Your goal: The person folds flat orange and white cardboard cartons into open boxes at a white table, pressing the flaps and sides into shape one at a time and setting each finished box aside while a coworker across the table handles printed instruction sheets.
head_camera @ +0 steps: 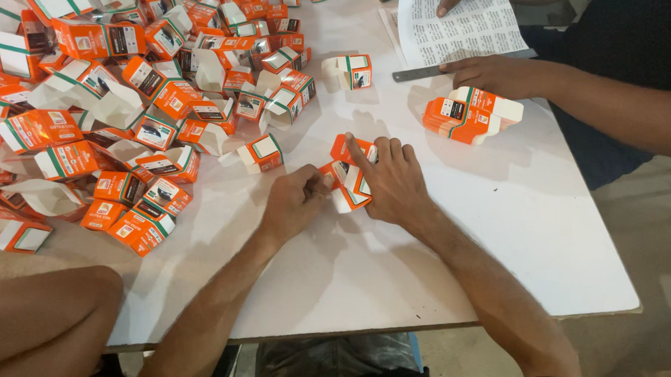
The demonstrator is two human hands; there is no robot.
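**Head view: both hands on one small carton, mid-table**

Head camera looks straight down at a white tabletop. Dead centre, both of the person's hands are on a small orange-and-white carton that lies flat on the board.

Left hand sits at about 9 o'clock of the carton, fingers curled together and pinched on its left edge (thumb side looks pressed right against the cardboard). Right hand is at 3 o'clock, lying over the carton's right half, fingers stretched out and slightly spread, pressing down flat on it. Index finger points toward 11 o'clock. So both hands are touching the same carton, one gripping, one pressing.

Around it:
- A big loose heap of cartons in the same orange, white and green fills the tabletop from 9 to 12 o'clock, some folded up, some still open with flaps sticking out.
- One stray carton lies just beside the heap at 10 o'clock of the hands, and another single carton stands alone at 12 o'clock.
- At 1 o'clock there's a small bundle of flat cartons.

Far edge, 1 to 2 o'clock: another person's hand rests on a metal ruler, touching a printed sheet of paper. Their arm comes in from the right, well apart from the central carton.
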